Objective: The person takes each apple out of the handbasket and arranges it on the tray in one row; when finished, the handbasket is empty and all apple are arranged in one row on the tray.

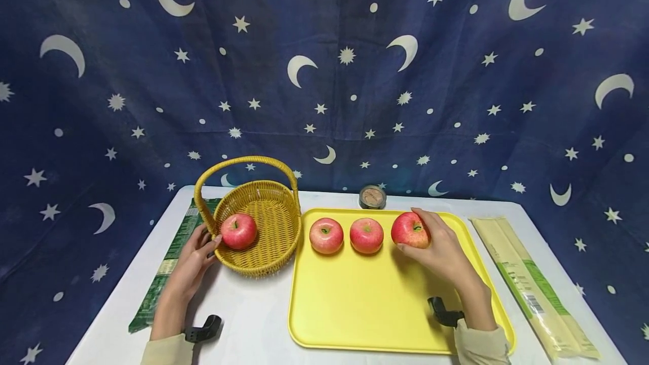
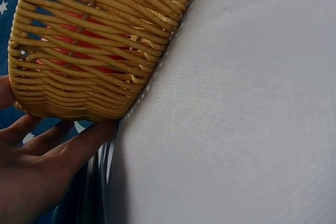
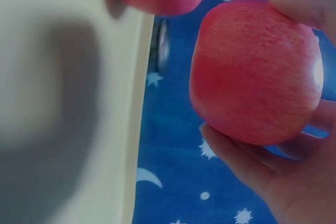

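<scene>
From the head, the left hand [image 1: 191,261] holds the side of the basket [image 1: 276,230], thumb at the rim. One apple [image 1: 239,231] sits inside, near that thumb. The right hand [image 1: 443,246] grips a red apple [image 1: 407,230] over the yellow tray [image 1: 365,303] — two more apples [image 1: 367,236] sit on it, side by side but apart.

From the left wrist, fingers touch the basket's woven side, and red shows through the gaps.

From the right wrist, thumb and fingers hold the red apple — part of another shows up top.
</scene>
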The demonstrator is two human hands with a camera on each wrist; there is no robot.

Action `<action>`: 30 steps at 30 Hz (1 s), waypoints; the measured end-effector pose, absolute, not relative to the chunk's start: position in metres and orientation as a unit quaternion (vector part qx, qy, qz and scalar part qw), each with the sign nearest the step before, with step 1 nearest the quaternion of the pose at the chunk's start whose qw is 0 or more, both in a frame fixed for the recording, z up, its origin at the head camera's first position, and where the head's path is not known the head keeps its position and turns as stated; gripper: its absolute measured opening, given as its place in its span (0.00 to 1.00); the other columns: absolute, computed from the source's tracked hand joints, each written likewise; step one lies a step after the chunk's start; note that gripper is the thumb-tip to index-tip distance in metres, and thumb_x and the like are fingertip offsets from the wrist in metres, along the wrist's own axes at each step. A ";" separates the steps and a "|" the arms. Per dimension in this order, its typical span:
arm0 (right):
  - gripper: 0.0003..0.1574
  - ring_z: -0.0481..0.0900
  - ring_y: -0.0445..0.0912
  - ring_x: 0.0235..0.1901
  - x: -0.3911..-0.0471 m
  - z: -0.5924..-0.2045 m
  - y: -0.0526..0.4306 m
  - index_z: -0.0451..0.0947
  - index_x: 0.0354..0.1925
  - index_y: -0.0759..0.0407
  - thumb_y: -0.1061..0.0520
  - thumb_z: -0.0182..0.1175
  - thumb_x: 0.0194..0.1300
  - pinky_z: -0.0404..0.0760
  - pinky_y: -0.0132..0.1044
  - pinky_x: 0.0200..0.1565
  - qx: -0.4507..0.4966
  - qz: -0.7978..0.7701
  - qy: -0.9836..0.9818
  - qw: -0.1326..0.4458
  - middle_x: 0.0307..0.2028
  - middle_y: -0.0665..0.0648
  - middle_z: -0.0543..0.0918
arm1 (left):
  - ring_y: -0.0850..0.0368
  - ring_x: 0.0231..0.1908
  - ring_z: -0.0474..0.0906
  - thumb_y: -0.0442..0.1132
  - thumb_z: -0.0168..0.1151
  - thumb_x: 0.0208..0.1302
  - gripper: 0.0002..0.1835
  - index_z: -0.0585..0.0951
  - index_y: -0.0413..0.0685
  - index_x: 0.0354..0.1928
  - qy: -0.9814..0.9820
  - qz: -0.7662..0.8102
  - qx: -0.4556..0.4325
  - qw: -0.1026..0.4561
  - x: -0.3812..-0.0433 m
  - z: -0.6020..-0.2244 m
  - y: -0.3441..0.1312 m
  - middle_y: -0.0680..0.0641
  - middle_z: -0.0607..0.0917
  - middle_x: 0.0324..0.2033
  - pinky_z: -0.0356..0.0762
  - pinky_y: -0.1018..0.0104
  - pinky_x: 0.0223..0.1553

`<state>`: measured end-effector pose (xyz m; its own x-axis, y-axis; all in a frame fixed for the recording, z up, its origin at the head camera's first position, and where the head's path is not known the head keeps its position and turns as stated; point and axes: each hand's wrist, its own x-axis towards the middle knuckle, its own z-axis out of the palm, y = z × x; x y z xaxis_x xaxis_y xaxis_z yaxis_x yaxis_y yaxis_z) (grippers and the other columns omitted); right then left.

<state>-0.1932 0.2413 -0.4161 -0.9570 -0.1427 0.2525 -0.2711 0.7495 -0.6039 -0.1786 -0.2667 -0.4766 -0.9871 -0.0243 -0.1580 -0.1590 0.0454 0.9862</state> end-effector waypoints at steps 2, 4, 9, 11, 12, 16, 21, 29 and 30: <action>0.52 0.77 0.65 0.56 -0.195 -0.419 0.244 0.69 0.70 0.65 0.52 0.79 0.52 0.81 0.64 0.54 0.106 0.333 -0.933 0.090 0.61 0.68 0.77 | 0.75 0.59 0.70 0.47 0.53 0.80 0.38 0.48 0.50 0.82 0.720 0.689 -0.064 0.049 -0.178 -0.477 -0.267 0.40 0.53 0.80 0.75 0.79 0.52; 0.51 0.77 0.65 0.55 -0.197 -0.423 0.246 0.69 0.69 0.66 0.51 0.79 0.53 0.81 0.63 0.53 0.103 0.333 -0.933 0.085 0.60 0.69 0.77 | 0.75 0.58 0.70 0.47 0.53 0.80 0.38 0.48 0.50 0.82 0.721 0.688 -0.064 0.047 -0.178 -0.478 -0.268 0.39 0.53 0.80 0.75 0.79 0.52; 0.51 0.77 0.63 0.54 -0.203 -0.437 0.247 0.69 0.69 0.69 0.52 0.78 0.53 0.81 0.60 0.54 0.105 0.330 -0.936 0.069 0.59 0.69 0.78 | 0.75 0.58 0.70 0.47 0.53 0.80 0.38 0.48 0.50 0.82 0.721 0.688 -0.064 0.046 -0.178 -0.477 -0.268 0.39 0.53 0.80 0.75 0.79 0.52; 0.51 0.77 0.62 0.55 -0.206 -0.443 0.246 0.68 0.69 0.69 0.52 0.77 0.54 0.80 0.60 0.55 0.104 0.325 -0.938 0.058 0.60 0.68 0.77 | 0.75 0.58 0.70 0.47 0.53 0.80 0.38 0.47 0.50 0.82 0.721 0.688 -0.065 0.047 -0.178 -0.477 -0.268 0.39 0.53 0.80 0.76 0.79 0.52; 0.50 0.77 0.63 0.55 -0.206 -0.446 0.245 0.68 0.70 0.69 0.52 0.76 0.54 0.80 0.60 0.56 0.103 0.323 -0.939 0.053 0.60 0.68 0.77 | 0.75 0.58 0.70 0.47 0.53 0.80 0.38 0.47 0.50 0.82 0.721 0.688 -0.065 0.047 -0.178 -0.477 -0.267 0.39 0.53 0.80 0.76 0.79 0.52; 0.50 0.75 0.64 0.58 -0.208 -0.453 0.244 0.68 0.71 0.68 0.51 0.75 0.55 0.78 0.61 0.58 0.095 0.305 -0.947 0.031 0.62 0.69 0.76 | 0.76 0.58 0.71 0.47 0.53 0.80 0.38 0.47 0.50 0.82 0.721 0.688 -0.065 0.048 -0.178 -0.477 -0.267 0.39 0.53 0.80 0.76 0.78 0.52; 0.51 0.75 0.66 0.59 -0.206 -0.456 0.244 0.67 0.71 0.67 0.50 0.75 0.56 0.77 0.63 0.59 0.085 0.290 -0.953 0.009 0.62 0.70 0.75 | 0.76 0.58 0.70 0.47 0.53 0.80 0.38 0.47 0.51 0.82 0.722 0.687 -0.065 0.051 -0.178 -0.478 -0.267 0.39 0.53 0.80 0.76 0.78 0.52; 0.49 0.73 0.66 0.60 -0.207 -0.452 0.248 0.69 0.70 0.66 0.47 0.75 0.59 0.74 0.64 0.62 0.097 0.296 -0.950 0.008 0.63 0.71 0.75 | 0.75 0.60 0.69 0.48 0.53 0.80 0.38 0.48 0.50 0.82 0.720 0.689 -0.063 0.050 -0.178 -0.477 -0.268 0.40 0.53 0.80 0.76 0.78 0.52; 0.47 0.72 0.66 0.61 -0.206 -0.451 0.248 0.69 0.70 0.66 0.47 0.75 0.59 0.73 0.64 0.63 0.099 0.296 -0.950 0.012 0.63 0.70 0.75 | 0.74 0.60 0.69 0.48 0.53 0.80 0.38 0.48 0.50 0.82 0.721 0.688 -0.063 0.051 -0.178 -0.477 -0.268 0.40 0.53 0.80 0.76 0.78 0.52</action>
